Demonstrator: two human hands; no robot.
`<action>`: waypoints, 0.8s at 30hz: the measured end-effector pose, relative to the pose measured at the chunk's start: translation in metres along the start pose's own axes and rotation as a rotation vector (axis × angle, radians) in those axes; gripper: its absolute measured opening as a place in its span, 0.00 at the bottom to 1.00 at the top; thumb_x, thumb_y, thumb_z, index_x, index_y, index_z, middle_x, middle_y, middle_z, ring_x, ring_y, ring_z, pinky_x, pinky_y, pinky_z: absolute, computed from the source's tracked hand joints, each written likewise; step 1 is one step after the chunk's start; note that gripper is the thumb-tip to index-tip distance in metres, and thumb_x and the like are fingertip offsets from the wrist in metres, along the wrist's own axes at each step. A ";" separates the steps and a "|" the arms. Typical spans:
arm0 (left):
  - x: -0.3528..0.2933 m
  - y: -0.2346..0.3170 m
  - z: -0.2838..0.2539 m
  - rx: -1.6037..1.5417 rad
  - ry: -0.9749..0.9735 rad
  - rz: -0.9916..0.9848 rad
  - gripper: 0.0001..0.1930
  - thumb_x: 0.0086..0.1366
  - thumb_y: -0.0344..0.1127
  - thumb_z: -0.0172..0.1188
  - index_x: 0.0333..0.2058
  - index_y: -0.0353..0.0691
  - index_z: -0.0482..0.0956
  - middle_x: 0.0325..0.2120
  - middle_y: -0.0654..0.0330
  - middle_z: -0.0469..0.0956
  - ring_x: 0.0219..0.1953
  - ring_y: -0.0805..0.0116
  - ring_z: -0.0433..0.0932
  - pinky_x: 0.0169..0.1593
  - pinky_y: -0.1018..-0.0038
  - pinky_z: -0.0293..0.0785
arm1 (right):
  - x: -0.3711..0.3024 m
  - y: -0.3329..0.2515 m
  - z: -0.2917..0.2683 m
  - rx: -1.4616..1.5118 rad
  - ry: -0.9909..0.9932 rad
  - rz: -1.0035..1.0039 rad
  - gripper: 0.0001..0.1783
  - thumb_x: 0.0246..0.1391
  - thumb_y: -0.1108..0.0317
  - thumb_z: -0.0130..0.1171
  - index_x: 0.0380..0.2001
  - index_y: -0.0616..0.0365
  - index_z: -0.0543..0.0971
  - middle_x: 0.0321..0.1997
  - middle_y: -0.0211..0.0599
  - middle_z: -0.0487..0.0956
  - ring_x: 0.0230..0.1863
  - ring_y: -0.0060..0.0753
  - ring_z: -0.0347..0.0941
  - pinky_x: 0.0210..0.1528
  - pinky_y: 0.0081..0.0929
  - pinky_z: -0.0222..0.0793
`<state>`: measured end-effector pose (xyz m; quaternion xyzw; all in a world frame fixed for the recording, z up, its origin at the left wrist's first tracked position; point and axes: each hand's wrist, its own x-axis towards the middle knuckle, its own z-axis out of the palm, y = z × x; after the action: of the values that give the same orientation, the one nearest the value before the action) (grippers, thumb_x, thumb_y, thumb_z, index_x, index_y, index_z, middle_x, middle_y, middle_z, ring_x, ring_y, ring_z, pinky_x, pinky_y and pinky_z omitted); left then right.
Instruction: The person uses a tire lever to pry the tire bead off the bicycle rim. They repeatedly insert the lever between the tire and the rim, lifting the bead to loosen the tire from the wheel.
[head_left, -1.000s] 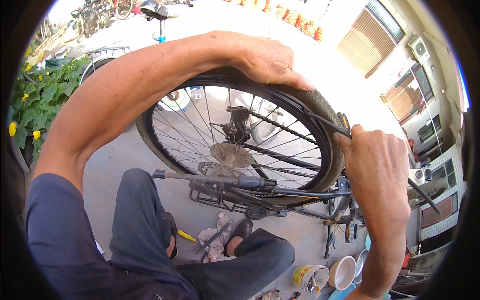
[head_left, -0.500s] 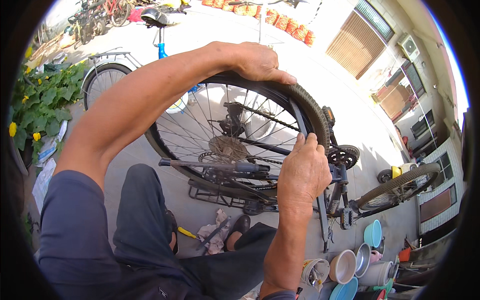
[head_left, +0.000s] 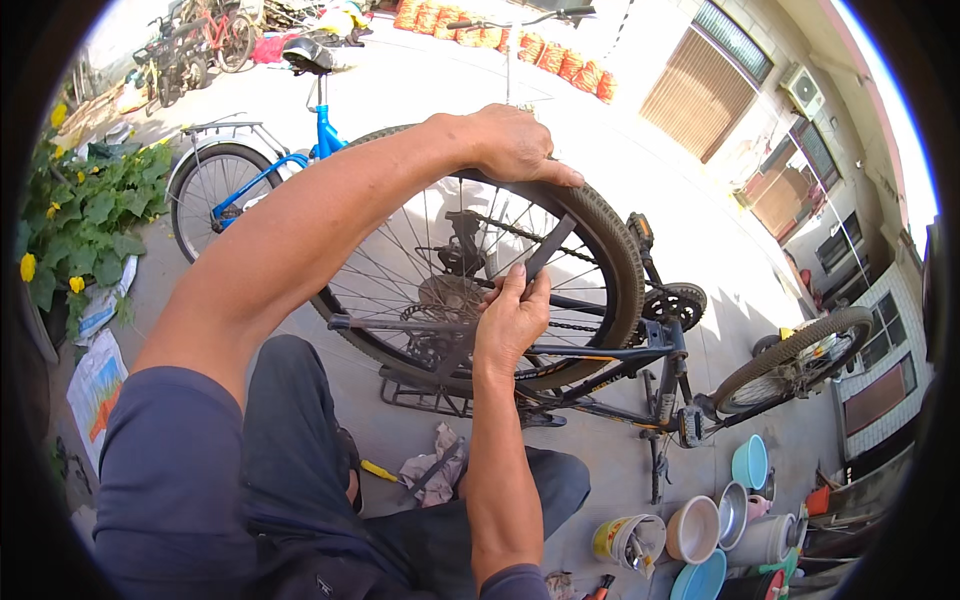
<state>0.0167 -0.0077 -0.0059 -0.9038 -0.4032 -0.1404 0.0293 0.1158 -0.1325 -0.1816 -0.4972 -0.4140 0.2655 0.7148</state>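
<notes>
A bicycle wheel stands upright in front of me, with a knobby black tire (head_left: 628,270) around its spoked rim. My left hand (head_left: 515,148) is closed over the top of the tire, thumb stretched along the tread and fingers mostly hidden behind. In my right hand (head_left: 512,328) is a long, flat, dark tire lever (head_left: 551,247), gripped in front of the spokes. Its upper end is near the inner edge of the tire at the upper right; whether it touches cannot be told. The wheel belongs to a dark bicycle frame (head_left: 610,378) lying upturned, pedals raised.
The front wheel (head_left: 795,360) extends to the right. Near my feet lie a yellow-handled tool (head_left: 378,470) and a crumpled rag (head_left: 440,470). A tool bucket (head_left: 630,540) and several basins (head_left: 693,530) stand at lower right. A blue bicycle (head_left: 325,135) is behind, leafy plants (head_left: 95,215) at left.
My right hand has moved left, away from the tire's right side, and the lever has swung to slant the other way across the spokes. My left hand stays on top of the tire.
</notes>
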 end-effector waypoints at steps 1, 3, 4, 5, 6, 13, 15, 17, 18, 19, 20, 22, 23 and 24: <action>-0.003 -0.001 0.003 0.003 0.018 -0.002 0.46 0.60 0.81 0.42 0.27 0.38 0.86 0.28 0.47 0.83 0.37 0.49 0.83 0.43 0.58 0.77 | -0.006 -0.001 -0.003 -0.022 0.001 -0.007 0.11 0.70 0.65 0.52 0.44 0.63 0.75 0.24 0.25 0.71 0.22 0.13 0.66 0.20 0.16 0.63; -0.010 -0.008 0.003 0.004 0.047 -0.023 0.47 0.60 0.82 0.40 0.28 0.39 0.86 0.28 0.48 0.83 0.38 0.50 0.83 0.43 0.58 0.77 | -0.023 -0.005 -0.007 -0.115 -0.036 -0.030 0.11 0.69 0.67 0.54 0.46 0.64 0.76 0.23 0.25 0.72 0.22 0.14 0.65 0.23 0.19 0.63; -0.014 -0.009 0.003 0.002 0.053 -0.027 0.47 0.60 0.83 0.40 0.28 0.39 0.86 0.28 0.48 0.83 0.38 0.50 0.83 0.43 0.58 0.77 | -0.036 -0.006 -0.013 -0.162 -0.047 -0.034 0.12 0.68 0.68 0.55 0.48 0.64 0.77 0.23 0.26 0.73 0.22 0.14 0.64 0.24 0.20 0.63; -0.017 -0.011 0.002 -0.014 0.057 -0.026 0.47 0.60 0.83 0.39 0.31 0.39 0.86 0.28 0.49 0.83 0.39 0.50 0.83 0.43 0.56 0.76 | -0.048 0.004 -0.017 -0.210 -0.078 -0.141 0.14 0.68 0.68 0.56 0.51 0.65 0.78 0.23 0.26 0.74 0.24 0.14 0.66 0.26 0.20 0.64; -0.019 -0.013 0.004 -0.003 0.094 -0.017 0.46 0.61 0.81 0.39 0.31 0.39 0.85 0.27 0.49 0.82 0.37 0.50 0.82 0.42 0.56 0.76 | -0.062 0.012 -0.026 -0.195 -0.159 -0.083 0.14 0.67 0.67 0.57 0.50 0.65 0.77 0.23 0.26 0.74 0.24 0.15 0.67 0.27 0.20 0.66; -0.043 -0.037 0.014 -0.017 0.150 -0.076 0.37 0.69 0.72 0.39 0.38 0.42 0.81 0.27 0.52 0.80 0.35 0.52 0.80 0.42 0.57 0.74 | -0.121 0.074 -0.071 -0.011 -0.232 0.488 0.13 0.64 0.63 0.61 0.41 0.64 0.79 0.20 0.22 0.72 0.20 0.10 0.62 0.20 0.15 0.55; -0.049 -0.045 0.016 -0.038 0.158 -0.088 0.36 0.69 0.72 0.40 0.39 0.42 0.80 0.30 0.51 0.80 0.37 0.53 0.80 0.43 0.57 0.73 | -0.125 0.083 -0.081 0.001 -0.256 0.560 0.13 0.62 0.63 0.64 0.38 0.63 0.78 0.18 0.21 0.71 0.19 0.11 0.62 0.20 0.16 0.54; -0.053 -0.046 0.015 -0.083 0.141 -0.104 0.36 0.69 0.72 0.40 0.43 0.41 0.79 0.36 0.50 0.80 0.42 0.53 0.79 0.47 0.58 0.73 | -0.125 0.079 -0.085 0.036 -0.282 0.632 0.12 0.62 0.63 0.64 0.38 0.63 0.78 0.18 0.22 0.71 0.17 0.12 0.62 0.17 0.17 0.53; -0.054 -0.049 0.017 -0.092 0.161 -0.097 0.37 0.69 0.72 0.40 0.44 0.41 0.79 0.37 0.49 0.80 0.43 0.52 0.79 0.48 0.58 0.73 | -0.124 0.076 -0.086 0.054 -0.294 0.668 0.12 0.62 0.63 0.64 0.38 0.62 0.78 0.18 0.22 0.71 0.16 0.12 0.62 0.16 0.17 0.53; -0.056 -0.051 0.020 -0.100 0.178 -0.094 0.37 0.69 0.72 0.40 0.46 0.41 0.78 0.38 0.49 0.80 0.44 0.52 0.79 0.49 0.58 0.73 | -0.124 0.074 -0.088 0.121 -0.294 0.681 0.12 0.62 0.64 0.64 0.38 0.62 0.78 0.19 0.23 0.71 0.16 0.13 0.62 0.15 0.17 0.53; -0.059 -0.053 0.022 -0.108 0.196 -0.089 0.37 0.69 0.72 0.39 0.47 0.41 0.78 0.40 0.49 0.80 0.44 0.52 0.79 0.49 0.57 0.73 | -0.124 0.071 -0.089 0.187 -0.293 0.693 0.11 0.62 0.64 0.64 0.38 0.61 0.77 0.19 0.24 0.71 0.15 0.13 0.62 0.14 0.17 0.53; -0.068 -0.060 0.021 -0.101 0.232 -0.107 0.36 0.71 0.69 0.40 0.54 0.40 0.74 0.45 0.48 0.78 0.49 0.52 0.77 0.54 0.59 0.71 | -0.121 0.063 -0.092 0.344 -0.263 0.716 0.11 0.63 0.63 0.63 0.38 0.59 0.76 0.21 0.27 0.70 0.14 0.15 0.61 0.13 0.18 0.54; -0.074 -0.067 0.024 -0.108 0.249 -0.118 0.36 0.71 0.68 0.40 0.56 0.40 0.73 0.48 0.48 0.77 0.52 0.53 0.76 0.56 0.61 0.70 | -0.120 0.061 -0.094 0.399 -0.231 0.731 0.11 0.64 0.62 0.62 0.38 0.59 0.76 0.21 0.27 0.70 0.14 0.16 0.61 0.13 0.18 0.54; -0.081 -0.074 0.029 -0.114 0.265 -0.129 0.36 0.71 0.68 0.41 0.58 0.39 0.71 0.51 0.49 0.75 0.54 0.55 0.75 0.59 0.63 0.69 | -0.118 0.061 -0.097 0.454 -0.197 0.745 0.11 0.64 0.61 0.62 0.38 0.58 0.75 0.21 0.28 0.70 0.14 0.16 0.61 0.14 0.18 0.54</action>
<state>-0.0828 -0.0109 -0.0604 -0.8498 -0.4444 -0.2826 0.0217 0.1402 -0.2514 -0.2933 -0.4152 -0.2040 0.6352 0.6185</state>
